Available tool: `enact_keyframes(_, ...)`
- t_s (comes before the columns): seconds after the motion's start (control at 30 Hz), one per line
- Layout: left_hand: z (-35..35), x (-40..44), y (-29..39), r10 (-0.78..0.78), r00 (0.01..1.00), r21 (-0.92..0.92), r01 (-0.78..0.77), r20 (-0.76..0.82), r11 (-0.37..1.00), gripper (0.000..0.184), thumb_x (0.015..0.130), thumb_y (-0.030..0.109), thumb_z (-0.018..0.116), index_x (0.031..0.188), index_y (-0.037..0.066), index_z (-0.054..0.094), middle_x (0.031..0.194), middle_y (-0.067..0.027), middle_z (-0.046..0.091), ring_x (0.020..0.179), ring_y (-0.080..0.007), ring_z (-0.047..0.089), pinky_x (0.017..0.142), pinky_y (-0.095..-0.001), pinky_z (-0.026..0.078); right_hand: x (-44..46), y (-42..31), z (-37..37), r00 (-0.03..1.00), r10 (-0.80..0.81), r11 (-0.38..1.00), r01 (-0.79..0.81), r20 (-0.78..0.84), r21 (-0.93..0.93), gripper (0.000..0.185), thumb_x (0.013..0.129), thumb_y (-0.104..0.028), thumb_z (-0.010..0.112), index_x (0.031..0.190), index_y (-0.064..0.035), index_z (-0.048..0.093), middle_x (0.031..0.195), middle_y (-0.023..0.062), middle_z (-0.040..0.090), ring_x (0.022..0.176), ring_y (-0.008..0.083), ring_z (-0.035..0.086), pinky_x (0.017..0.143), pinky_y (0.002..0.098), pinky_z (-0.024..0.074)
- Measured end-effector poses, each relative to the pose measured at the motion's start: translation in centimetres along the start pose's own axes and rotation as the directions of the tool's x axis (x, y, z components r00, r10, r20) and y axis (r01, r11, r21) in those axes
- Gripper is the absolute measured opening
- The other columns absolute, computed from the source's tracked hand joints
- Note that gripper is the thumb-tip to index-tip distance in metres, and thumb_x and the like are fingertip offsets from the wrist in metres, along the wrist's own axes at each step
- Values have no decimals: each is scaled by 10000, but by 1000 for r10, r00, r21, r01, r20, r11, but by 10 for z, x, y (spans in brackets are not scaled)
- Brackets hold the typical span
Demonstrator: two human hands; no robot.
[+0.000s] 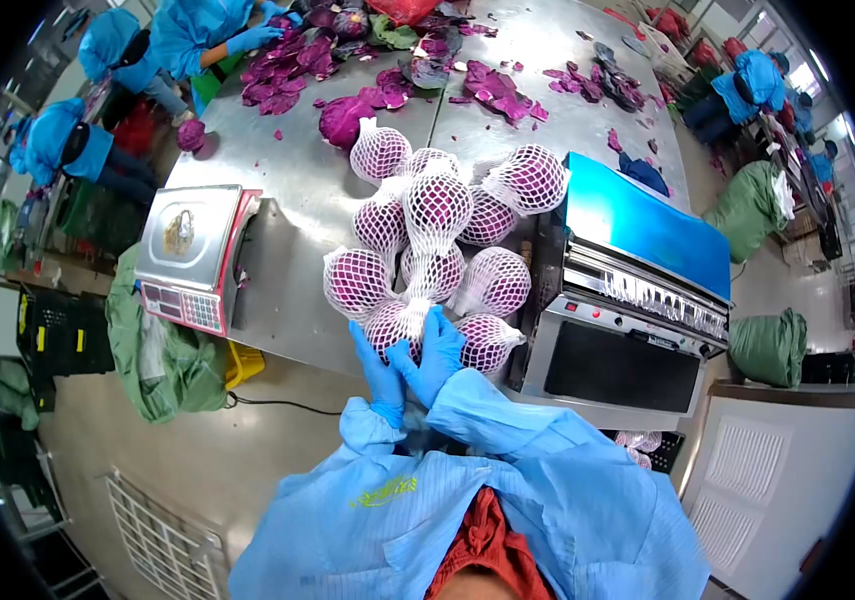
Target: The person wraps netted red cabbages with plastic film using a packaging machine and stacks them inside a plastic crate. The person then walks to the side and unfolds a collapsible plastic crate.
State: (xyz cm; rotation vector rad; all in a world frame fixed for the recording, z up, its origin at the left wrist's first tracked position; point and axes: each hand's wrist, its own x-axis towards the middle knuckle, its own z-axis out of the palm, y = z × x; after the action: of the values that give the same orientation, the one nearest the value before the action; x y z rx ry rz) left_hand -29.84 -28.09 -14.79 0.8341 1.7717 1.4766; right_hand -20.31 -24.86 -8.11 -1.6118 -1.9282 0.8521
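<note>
Several purple cabbages in white foam nets lie piled on the metal table (292, 260). At the near edge of the pile, both blue-gloved hands are at a netted cabbage (387, 325). My left hand (381, 378) lies along its near left side, with fingers stretched forward. My right hand (435, 358) is at its right, its fingers touching the gathered white net (413, 312). Another netted cabbage (487, 342) sits just right of my right hand. One more (437, 208) rests on top of the pile.
A scale (187, 250) stands at the left, a wrapping machine (627, 300) at the right. Bare cabbage (344, 122) and loose leaves (497, 90) lie farther back. A co-worker's gloved hand (253, 39) is at the far left; other people stand beyond the table.
</note>
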Motion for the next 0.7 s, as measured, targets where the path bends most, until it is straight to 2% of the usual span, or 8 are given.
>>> enact_keyframes(0.13,-3,-21,10,-109,992,-201,94,-65,975,870,813,163,650,1487,92,105,1386,-236,270,1275,-361,332,1068,-434,286,-5,-7,-13,996,-78,996,76,37,48,1006,725,-513,660,1392,101,226,1290,316,359,1104,431,386,959,503,308)
enact_keyframes(0.23,-10,-35,27,37,990,93,-24,-135,995,867,797,100,640,1488,105,115,1384,-225,268,1271,-350,341,1058,-427,304,-11,-12,-38,990,-120,978,105,78,179,997,732,-499,660,1409,83,217,1250,299,386,1087,410,389,958,501,306)
enact_keyframes(0.3,-9,-41,47,51,991,23,-48,-125,999,853,783,66,636,1486,119,155,1382,-200,269,1263,-335,351,1059,-423,301,-19,-12,-52,988,-155,971,154,-10,182,979,719,-499,670,1396,77,262,1171,278,447,1026,390,428,900,493,349)
enact_keyframes(0.37,3,-52,102,129,985,99,-117,-117,988,846,777,60,637,1483,115,173,1378,-188,274,1261,-328,353,1062,-424,292,-25,-11,-78,979,-201,948,202,-30,245,1006,729,-490,676,1418,76,210,1223,279,401,1060,390,393,942,480,328)
enact_keyframes(0.4,17,-57,124,113,985,-14,-116,-127,993,818,777,83,638,1473,94,208,1364,-174,296,1252,-314,363,1068,-416,280,-26,-8,-96,972,-231,936,232,-33,265,1015,732,-487,678,1424,75,192,1239,279,385,1072,392,382,953,477,321)
enact_keyframes(0.57,112,-76,201,358,931,-37,-356,73,934,759,786,94,617,1442,9,243,1403,-157,295,1256,-288,373,1073,-383,279,-3,23,-236,935,-324,920,347,-142,182,1035,750,-463,682,1440,71,126,1261,271,345,1092,395,354,981,484,291)
enact_keyframes(0.67,201,-80,230,283,918,-294,-199,278,935,722,822,69,590,1440,2,222,1390,-149,304,1235,-266,402,1064,-368,306,24,71,-315,902,-346,921,379,-259,89,971,749,-418,697,1425,63,194,1220,268,373,1080,398,371,972,488,302)
enact_keyframes(0.7,230,-80,239,247,907,-345,-124,341,930,711,836,68,584,1439,0,214,1383,-149,308,1227,-262,411,1061,-366,315,32,84,-338,918,-274,950,305,-285,70,923,746,-403,702,1411,49,250,1202,281,392,1075,409,381,956,495,325)
